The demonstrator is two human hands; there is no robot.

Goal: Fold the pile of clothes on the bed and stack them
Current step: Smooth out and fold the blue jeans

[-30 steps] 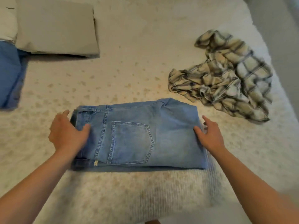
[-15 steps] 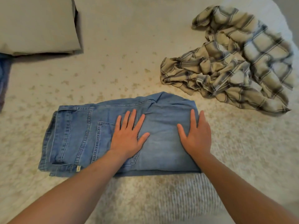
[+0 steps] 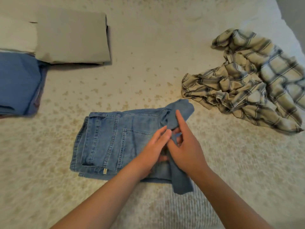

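Right hand (image 3: 184, 151): the index finger lies straight along a raised flap of denim while the thumb and curled fingers gather the cloth beneath it, so this hand pinches the right end of the jeans (image 3: 115, 142). Left hand (image 3: 155, 151): fingers straight and close together, laid flat on the denim beside the back pocket, touching the right hand; apparently they pin the layers so the flap can turn over them without the bundle sliding. The jeans lie folded near the middle of the bed (image 3: 148, 47), waistband to the left, the lifted end standing off the surface on the right; the fold looks unfinished.

Surroundings: a crumpled plaid shirt (image 3: 250, 80) lies to the right, just beyond the raised flap but apart from it, not yet folded. At far left a folded grey piece (image 3: 72, 38) and a folded blue piece (image 3: 18, 83) rest side by side, well apart from the jeans. Nothing lies between the jeans and these pieces; the route for stacking appears free, and the shirt is clear of the hands.
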